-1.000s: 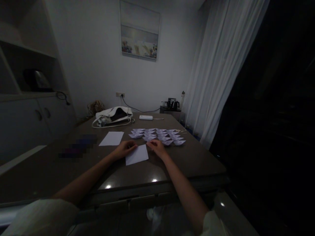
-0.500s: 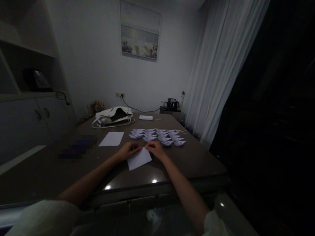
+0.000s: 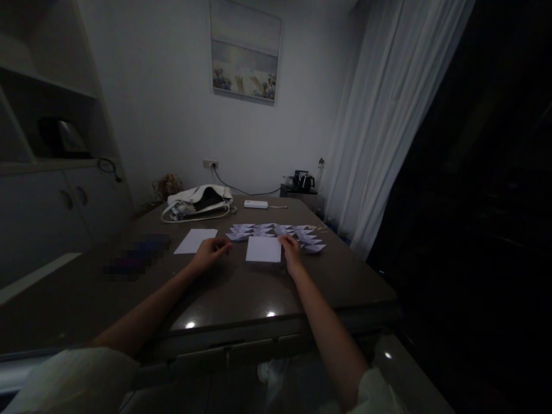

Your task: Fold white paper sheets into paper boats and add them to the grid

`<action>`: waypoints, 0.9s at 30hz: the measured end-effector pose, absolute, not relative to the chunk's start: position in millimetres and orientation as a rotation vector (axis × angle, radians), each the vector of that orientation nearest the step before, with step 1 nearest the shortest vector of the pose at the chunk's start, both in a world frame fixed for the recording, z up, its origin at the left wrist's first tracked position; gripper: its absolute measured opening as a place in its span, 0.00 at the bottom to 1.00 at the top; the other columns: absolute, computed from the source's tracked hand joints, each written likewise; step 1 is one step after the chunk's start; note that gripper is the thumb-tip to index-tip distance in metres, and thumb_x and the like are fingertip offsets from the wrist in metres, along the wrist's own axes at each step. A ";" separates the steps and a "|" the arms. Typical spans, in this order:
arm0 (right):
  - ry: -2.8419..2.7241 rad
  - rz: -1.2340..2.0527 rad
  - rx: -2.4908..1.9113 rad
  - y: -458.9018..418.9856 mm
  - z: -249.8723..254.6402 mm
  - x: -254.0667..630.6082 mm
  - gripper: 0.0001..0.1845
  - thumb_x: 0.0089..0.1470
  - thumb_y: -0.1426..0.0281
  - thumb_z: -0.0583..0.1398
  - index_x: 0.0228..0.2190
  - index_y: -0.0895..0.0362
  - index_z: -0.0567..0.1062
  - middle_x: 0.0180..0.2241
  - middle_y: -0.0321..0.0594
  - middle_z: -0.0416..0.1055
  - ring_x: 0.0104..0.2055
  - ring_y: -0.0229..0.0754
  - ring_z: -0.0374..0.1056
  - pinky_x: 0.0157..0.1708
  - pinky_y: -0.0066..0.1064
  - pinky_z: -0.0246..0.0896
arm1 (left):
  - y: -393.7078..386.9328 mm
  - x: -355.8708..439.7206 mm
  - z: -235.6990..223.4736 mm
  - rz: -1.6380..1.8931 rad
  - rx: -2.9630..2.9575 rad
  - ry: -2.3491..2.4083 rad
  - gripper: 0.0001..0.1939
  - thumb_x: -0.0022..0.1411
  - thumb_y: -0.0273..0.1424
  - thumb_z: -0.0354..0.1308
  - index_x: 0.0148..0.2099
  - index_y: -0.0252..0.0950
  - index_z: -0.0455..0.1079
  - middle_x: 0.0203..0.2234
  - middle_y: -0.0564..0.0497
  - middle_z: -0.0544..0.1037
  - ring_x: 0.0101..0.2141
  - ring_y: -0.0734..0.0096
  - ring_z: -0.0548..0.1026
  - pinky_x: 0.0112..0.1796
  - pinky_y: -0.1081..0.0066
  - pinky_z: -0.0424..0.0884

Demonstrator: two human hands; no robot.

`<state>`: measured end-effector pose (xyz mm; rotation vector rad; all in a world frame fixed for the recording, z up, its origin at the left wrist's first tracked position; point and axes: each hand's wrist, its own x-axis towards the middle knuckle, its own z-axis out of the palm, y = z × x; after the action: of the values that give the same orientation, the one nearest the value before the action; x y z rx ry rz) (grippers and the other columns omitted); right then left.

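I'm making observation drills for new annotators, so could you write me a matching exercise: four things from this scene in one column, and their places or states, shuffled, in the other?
Column one
1. Right hand
2. White bag
3. Left hand
4. Framed picture

Column two
A. Hangs on the wall
B. Holds nothing, apart from the held sheet
C. Pinches a white sheet at its edge
D. Lies on the table, its dark inside showing

Right pairs: 1-C, 2-D, 3-B, 4-A
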<state>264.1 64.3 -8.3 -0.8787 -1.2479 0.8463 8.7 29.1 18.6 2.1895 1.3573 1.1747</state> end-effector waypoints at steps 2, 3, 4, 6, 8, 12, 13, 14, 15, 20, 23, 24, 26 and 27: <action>-1.251 0.876 -0.879 61.9 -7.4 265.4 0.10 0.43 0.63 0.58 0.21 0.57 0.69 0.23 0.34 0.66 0.28 0.38 0.60 0.27 0.26 0.54 | 30.5 6.9 17.3 1.224 2.161 1.391 0.23 0.57 0.48 0.51 0.30 0.33 0.72 0.23 0.49 0.77 0.27 0.64 0.72 0.29 0.71 0.64; -1.268 0.898 -0.876 59.8 -6.9 264.7 0.10 0.42 0.63 0.58 0.21 0.57 0.69 0.22 0.34 0.65 0.28 0.38 0.60 0.26 0.26 0.54 | 30.9 7.5 16.6 1.241 2.150 1.401 0.23 0.58 0.49 0.50 0.31 0.33 0.72 0.24 0.48 0.77 0.28 0.64 0.72 0.29 0.71 0.64; -1.292 0.923 -0.873 57.2 -6.3 263.2 0.10 0.42 0.63 0.59 0.20 0.57 0.69 0.22 0.34 0.65 0.27 0.37 0.60 0.25 0.25 0.53 | 31.2 9.1 15.8 1.252 2.142 1.406 0.24 0.58 0.49 0.50 0.32 0.33 0.73 0.26 0.48 0.78 0.30 0.63 0.72 0.30 0.71 0.64; -1.349 0.979 -0.866 51.8 -5.1 258.9 0.10 0.41 0.63 0.61 0.20 0.57 0.70 0.21 0.33 0.64 0.25 0.37 0.59 0.24 0.25 0.52 | 31.0 14.5 14.0 1.242 2.141 1.399 0.25 0.58 0.50 0.50 0.36 0.33 0.74 0.29 0.47 0.78 0.30 0.63 0.72 0.30 0.71 0.64; -1.402 1.029 -0.860 47.6 -3.9 255.0 0.10 0.40 0.63 0.62 0.20 0.58 0.71 0.19 0.32 0.64 0.23 0.35 0.58 0.22 0.24 0.51 | 30.2 20.5 12.3 1.194 2.155 1.379 0.25 0.57 0.51 0.52 0.37 0.33 0.75 0.31 0.48 0.79 0.29 0.65 0.72 0.28 0.72 0.64; -1.460 1.083 -0.858 45.6 -3.3 253.1 0.10 0.39 0.63 0.63 0.21 0.57 0.72 0.19 0.31 0.63 0.21 0.34 0.56 0.20 0.24 0.47 | 28.3 26.0 11.1 1.093 2.187 1.338 0.24 0.54 0.51 0.55 0.32 0.34 0.76 0.26 0.49 0.77 0.25 0.67 0.70 0.26 0.73 0.62; -1.464 1.093 -0.858 46.1 -3.6 253.6 0.11 0.40 0.62 0.63 0.22 0.57 0.72 0.19 0.31 0.63 0.21 0.34 0.56 0.19 0.23 0.47 | 28.1 25.8 11.3 1.082 2.189 1.337 0.24 0.54 0.51 0.55 0.31 0.34 0.76 0.25 0.50 0.77 0.25 0.68 0.69 0.25 0.73 0.62; -1.467 1.106 -0.857 46.5 -3.9 254.3 0.11 0.41 0.62 0.63 0.23 0.57 0.72 0.20 0.32 0.64 0.21 0.34 0.56 0.19 0.23 0.46 | 28.1 25.3 11.6 1.077 2.188 1.341 0.23 0.54 0.51 0.55 0.31 0.33 0.75 0.24 0.50 0.77 0.24 0.68 0.69 0.25 0.73 0.62; -1.471 1.122 -0.853 46.6 -4.1 254.8 0.12 0.43 0.61 0.62 0.24 0.57 0.72 0.20 0.33 0.64 0.21 0.34 0.56 0.18 0.23 0.46 | 28.2 24.8 11.8 1.077 2.185 1.345 0.23 0.54 0.50 0.55 0.31 0.33 0.75 0.24 0.50 0.76 0.24 0.68 0.69 0.25 0.73 0.61; -1.602 1.295 -0.771 40.6 -3.0 254.3 0.17 0.50 0.61 0.58 0.40 0.55 0.75 0.25 0.35 0.69 0.23 0.35 0.61 0.19 0.23 0.52 | 29.4 25.1 11.5 1.070 2.184 1.327 0.22 0.54 0.48 0.55 0.31 0.33 0.73 0.21 0.53 0.72 0.23 0.69 0.67 0.25 0.73 0.61; -1.726 1.391 -0.705 35.3 -0.4 252.1 0.20 0.47 0.66 0.61 0.45 0.54 0.74 0.28 0.35 0.72 0.25 0.35 0.64 0.24 0.24 0.57 | 30.1 26.6 9.5 1.064 2.185 1.307 0.21 0.52 0.48 0.56 0.29 0.33 0.72 0.19 0.54 0.70 0.23 0.69 0.66 0.24 0.73 0.60; -1.758 1.409 -0.689 34.1 0.6 251.4 0.20 0.46 0.67 0.62 0.44 0.55 0.75 0.29 0.35 0.73 0.27 0.35 0.65 0.25 0.24 0.58 | 30.3 26.9 8.6 1.064 2.183 1.301 0.21 0.52 0.48 0.56 0.28 0.33 0.71 0.18 0.55 0.69 0.23 0.70 0.66 0.24 0.73 0.59; -1.809 1.429 -0.669 32.7 2.5 250.4 0.16 0.45 0.68 0.63 0.39 0.56 0.77 0.32 0.36 0.74 0.29 0.36 0.67 0.28 0.25 0.60 | 30.7 27.0 6.7 1.065 2.174 1.285 0.20 0.52 0.48 0.56 0.28 0.34 0.70 0.19 0.54 0.69 0.23 0.70 0.66 0.24 0.73 0.59; -1.833 1.432 -0.667 32.4 3.3 250.1 0.15 0.44 0.68 0.64 0.37 0.57 0.77 0.32 0.36 0.74 0.30 0.36 0.67 0.28 0.25 0.60 | 30.9 27.1 5.8 1.063 2.167 1.274 0.20 0.53 0.48 0.56 0.28 0.34 0.70 0.19 0.54 0.70 0.23 0.70 0.66 0.24 0.74 0.59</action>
<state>250.1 32.4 3.3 -0.6672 -1.8329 1.4318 27.1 30.9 5.8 2.1670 1.2739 1.0625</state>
